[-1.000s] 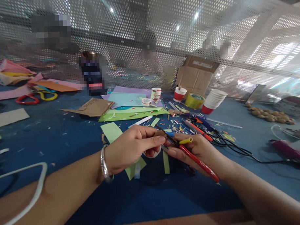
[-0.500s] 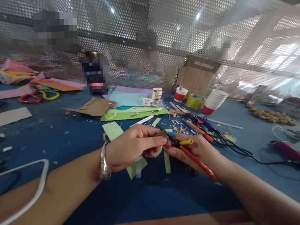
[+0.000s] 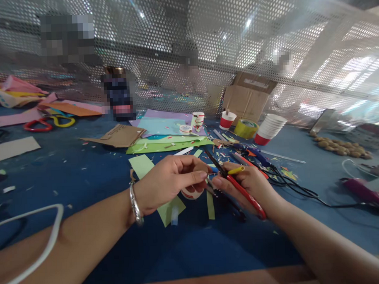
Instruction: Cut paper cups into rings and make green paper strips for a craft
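Note:
My left hand (image 3: 175,177), with a silver bracelet at the wrist, is closed in a pinch at the centre; what its fingertips hold is too small to name. Just to its right, my right hand (image 3: 248,185) is wrapped round red-handled scissors (image 3: 245,196), whose dark blade points up and to the left. A yellow tube (image 3: 236,170) sticks out by the right fingers. Beneath the left fingertips a round white and red piece (image 3: 192,193) shows in part. Green paper strips (image 3: 210,205) lie on the blue table below the hands.
Coloured paper sheets (image 3: 164,124), cardboard (image 3: 119,135), stacked cups (image 3: 270,129) and yellow tape (image 3: 246,128) lie beyond the hands. A black cable (image 3: 306,190) runs right to a purple tool (image 3: 365,194). A white loop (image 3: 52,238) crosses the left forearm. Paper scraps are scattered about.
The brown piece at the left fingertips has dropped from view, and the round white and red piece shows more. My right hand and the scissors have shifted slightly; the hands are a little farther apart.

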`<state>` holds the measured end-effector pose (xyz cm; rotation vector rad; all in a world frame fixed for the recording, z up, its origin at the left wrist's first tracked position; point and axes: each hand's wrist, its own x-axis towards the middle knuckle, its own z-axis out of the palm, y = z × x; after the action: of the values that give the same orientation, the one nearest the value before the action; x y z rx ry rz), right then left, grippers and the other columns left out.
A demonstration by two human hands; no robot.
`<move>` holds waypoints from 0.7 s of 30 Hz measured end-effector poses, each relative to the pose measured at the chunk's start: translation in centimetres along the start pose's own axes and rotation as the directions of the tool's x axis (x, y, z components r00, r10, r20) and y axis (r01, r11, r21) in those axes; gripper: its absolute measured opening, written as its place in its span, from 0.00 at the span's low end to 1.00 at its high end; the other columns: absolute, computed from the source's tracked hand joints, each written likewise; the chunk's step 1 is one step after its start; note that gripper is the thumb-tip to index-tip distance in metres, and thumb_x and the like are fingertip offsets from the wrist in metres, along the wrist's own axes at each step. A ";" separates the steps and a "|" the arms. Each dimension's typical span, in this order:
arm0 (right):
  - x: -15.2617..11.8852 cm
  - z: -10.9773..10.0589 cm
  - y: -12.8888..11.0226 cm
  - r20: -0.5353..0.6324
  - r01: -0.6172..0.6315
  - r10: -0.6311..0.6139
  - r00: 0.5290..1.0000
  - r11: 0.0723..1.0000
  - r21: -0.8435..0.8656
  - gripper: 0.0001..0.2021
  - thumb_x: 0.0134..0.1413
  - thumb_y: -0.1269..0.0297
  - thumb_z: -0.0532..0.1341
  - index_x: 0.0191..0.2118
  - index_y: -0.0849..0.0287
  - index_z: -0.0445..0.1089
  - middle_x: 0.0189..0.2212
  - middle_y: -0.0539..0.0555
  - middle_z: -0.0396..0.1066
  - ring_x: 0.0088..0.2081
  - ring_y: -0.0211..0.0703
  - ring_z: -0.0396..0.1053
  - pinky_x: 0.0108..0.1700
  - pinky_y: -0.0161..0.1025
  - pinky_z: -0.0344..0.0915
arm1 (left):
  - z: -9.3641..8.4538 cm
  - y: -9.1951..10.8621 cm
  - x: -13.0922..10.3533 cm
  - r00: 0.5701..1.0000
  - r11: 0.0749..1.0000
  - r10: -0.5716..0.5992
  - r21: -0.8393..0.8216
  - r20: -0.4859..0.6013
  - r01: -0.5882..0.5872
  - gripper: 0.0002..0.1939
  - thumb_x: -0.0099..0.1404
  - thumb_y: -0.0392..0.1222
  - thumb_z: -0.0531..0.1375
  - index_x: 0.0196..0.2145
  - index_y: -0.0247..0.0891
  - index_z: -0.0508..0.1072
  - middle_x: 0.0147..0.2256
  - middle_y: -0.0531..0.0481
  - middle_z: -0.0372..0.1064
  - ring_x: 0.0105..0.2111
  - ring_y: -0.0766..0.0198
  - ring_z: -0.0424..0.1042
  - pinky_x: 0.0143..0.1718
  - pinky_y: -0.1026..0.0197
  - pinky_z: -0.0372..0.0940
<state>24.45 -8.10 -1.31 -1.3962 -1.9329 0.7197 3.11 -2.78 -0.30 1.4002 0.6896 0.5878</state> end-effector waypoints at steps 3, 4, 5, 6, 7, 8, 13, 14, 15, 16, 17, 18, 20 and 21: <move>0.2 0.0 0.2 0.020 -0.018 0.018 1.000 1.000 -0.006 0.19 0.59 0.51 0.64 0.26 0.56 0.57 0.22 0.45 0.55 0.26 0.36 0.54 0.27 0.34 0.51 | -0.2 0.0 0.0 0.992 0.995 0.063 0.079 -0.109 -0.054 0.08 0.62 0.43 0.66 0.36 0.37 0.77 0.33 0.50 0.74 0.32 0.65 0.69 0.34 0.62 0.62; 0.2 -0.1 0.2 0.031 -0.021 0.021 0.999 1.000 0.001 0.19 0.59 0.52 0.64 0.27 0.56 0.58 0.22 0.45 0.55 0.25 0.36 0.54 0.27 0.34 0.51 | -0.3 0.1 0.0 0.985 0.990 0.093 0.119 -0.142 -0.076 0.08 0.61 0.44 0.67 0.36 0.37 0.78 0.33 0.50 0.73 0.33 0.65 0.69 0.35 0.62 0.62; 0.2 -0.1 0.2 0.039 -0.023 0.023 0.999 1.000 0.012 0.19 0.59 0.52 0.65 0.27 0.56 0.58 0.22 0.45 0.56 0.25 0.36 0.55 0.27 0.34 0.51 | -0.4 0.1 0.0 0.978 0.984 0.121 0.148 -0.171 -0.096 0.08 0.60 0.44 0.68 0.35 0.38 0.79 0.34 0.51 0.73 0.33 0.65 0.69 0.35 0.62 0.62; 0.1 -0.1 0.1 0.047 -0.023 0.022 0.999 1.000 0.020 0.18 0.59 0.52 0.65 0.27 0.56 0.59 0.22 0.45 0.57 0.25 0.36 0.55 0.27 0.34 0.52 | -0.6 0.2 0.0 0.969 0.980 0.145 0.164 -0.198 -0.113 0.08 0.60 0.44 0.69 0.35 0.38 0.79 0.34 0.51 0.73 0.34 0.65 0.69 0.35 0.62 0.62; 0.1 -0.1 0.0 0.054 -0.025 0.024 0.998 0.999 0.024 0.18 0.59 0.53 0.65 0.27 0.56 0.60 0.22 0.45 0.58 0.26 0.37 0.56 0.27 0.34 0.52 | -0.7 0.2 0.0 0.960 0.977 0.167 0.168 -0.223 -0.131 0.08 0.60 0.44 0.69 0.35 0.38 0.80 0.34 0.52 0.73 0.34 0.66 0.69 0.36 0.62 0.62; 0.1 -0.1 0.0 0.055 -0.029 0.028 0.998 0.999 0.020 0.17 0.59 0.53 0.65 0.28 0.56 0.61 0.23 0.45 0.59 0.26 0.37 0.57 0.28 0.34 0.53 | -0.9 0.2 0.1 0.951 0.976 0.185 0.158 -0.246 -0.149 0.08 0.60 0.44 0.69 0.36 0.38 0.80 0.34 0.52 0.74 0.35 0.66 0.69 0.37 0.63 0.62; 0.0 -0.2 -0.1 0.024 -0.026 0.027 0.999 0.999 -0.028 0.14 0.60 0.54 0.65 0.31 0.58 0.67 0.26 0.49 0.65 0.29 0.39 0.63 0.31 0.35 0.58 | -0.9 0.1 0.3 0.946 0.984 0.127 -0.084 -0.297 -0.159 0.08 0.59 0.39 0.70 0.34 0.35 0.75 0.32 0.54 0.73 0.33 0.69 0.72 0.39 0.64 0.66; 0.0 -0.2 -0.1 0.018 -0.013 0.013 1.000 1.000 -0.028 0.14 0.60 0.54 0.65 0.31 0.58 0.67 0.27 0.49 0.65 0.29 0.39 0.63 0.31 0.35 0.59 | -0.7 0.1 0.4 0.955 0.981 0.094 -0.140 -0.281 -0.137 0.09 0.58 0.37 0.70 0.34 0.35 0.73 0.31 0.54 0.73 0.32 0.68 0.72 0.39 0.64 0.68; 0.0 -0.2 0.0 0.016 0.003 -0.003 1.000 1.000 -0.024 0.14 0.60 0.55 0.65 0.31 0.59 0.67 0.27 0.48 0.65 0.29 0.39 0.63 0.32 0.35 0.59 | -0.6 0.1 0.3 0.963 0.976 0.067 -0.182 -0.261 -0.117 0.09 0.59 0.37 0.69 0.33 0.35 0.72 0.31 0.54 0.73 0.31 0.68 0.73 0.38 0.64 0.69; 0.0 -0.2 0.1 0.014 0.017 -0.017 1.000 1.000 -0.019 0.13 0.60 0.55 0.65 0.31 0.58 0.67 0.27 0.48 0.65 0.29 0.38 0.63 0.32 0.35 0.60 | -0.4 0.1 0.3 0.969 0.972 0.048 -0.213 -0.242 -0.101 0.09 0.59 0.36 0.69 0.33 0.35 0.71 0.30 0.54 0.73 0.31 0.68 0.74 0.38 0.64 0.70; 0.0 -0.2 0.3 0.016 0.025 -0.025 1.000 1.000 -0.013 0.13 0.60 0.55 0.65 0.31 0.58 0.67 0.27 0.48 0.65 0.29 0.38 0.63 0.32 0.34 0.60 | -0.2 0.2 0.2 0.973 0.967 0.035 -0.237 -0.228 -0.090 0.09 0.60 0.35 0.68 0.33 0.35 0.70 0.30 0.54 0.73 0.31 0.68 0.75 0.37 0.64 0.70; 0.0 -0.2 0.3 0.022 0.027 -0.026 0.999 1.000 -0.007 0.13 0.60 0.55 0.65 0.31 0.58 0.67 0.27 0.47 0.65 0.29 0.38 0.63 0.31 0.34 0.60 | -0.1 0.2 0.2 0.975 0.962 0.025 -0.259 -0.223 -0.083 0.09 0.60 0.34 0.68 0.33 0.35 0.69 0.30 0.53 0.74 0.31 0.68 0.75 0.37 0.65 0.71; -0.1 -0.1 0.4 0.050 0.007 -0.008 0.999 1.000 0.009 0.13 0.61 0.54 0.65 0.32 0.57 0.66 0.28 0.47 0.64 0.29 0.37 0.63 0.31 0.34 0.59 | 0.1 0.3 0.2 0.974 0.949 0.003 -0.306 -0.227 -0.075 0.09 0.62 0.32 0.67 0.32 0.35 0.68 0.31 0.52 0.75 0.32 0.67 0.77 0.36 0.66 0.71; -0.1 -0.1 0.4 0.064 -0.006 0.005 0.998 1.000 0.011 0.14 0.61 0.53 0.64 0.33 0.57 0.66 0.28 0.47 0.64 0.29 0.37 0.62 0.30 0.35 0.59 | 0.2 0.3 0.2 0.973 0.942 -0.008 -0.329 -0.233 -0.071 0.09 0.62 0.31 0.66 0.31 0.35 0.68 0.31 0.52 0.75 0.33 0.67 0.77 0.36 0.66 0.72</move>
<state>24.75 -8.09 -1.55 -1.3874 -1.9720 0.7861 3.36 -2.72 -0.03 1.0348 0.7134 0.8619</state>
